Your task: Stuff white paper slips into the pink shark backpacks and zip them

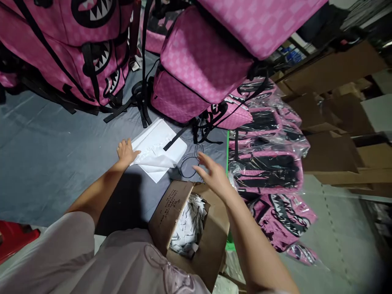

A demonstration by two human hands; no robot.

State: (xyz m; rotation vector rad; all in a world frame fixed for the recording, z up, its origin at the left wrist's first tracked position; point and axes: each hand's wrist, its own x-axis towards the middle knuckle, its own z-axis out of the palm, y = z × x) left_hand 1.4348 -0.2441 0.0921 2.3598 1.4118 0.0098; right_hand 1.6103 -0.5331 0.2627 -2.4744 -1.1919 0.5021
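My left hand (126,152) is at the left edge of a loose stack of white paper sheets (156,145), its thumb over the edge and its fingers curled there. The sheets lie on the grey-blue table cover, one of them creased and bent up toward me. My right hand (216,177) is raised above the far right corner of an open cardboard box (167,208), thumb and fingers apart with nothing between them. Inside the box is a heap of small white paper pieces (191,226). A thin black cord loop (187,167) lies between the sheets and my right hand.
Pink checkered backpacks (196,65) with dangling black straps stand behind the sheets, and more pink bags (101,53) are stacked at the left. Plastic-wrapped pink backpacks (269,169) are piled right of the table. Cardboard boxes (324,143) stand beyond; a red stool (16,241) is lower left.
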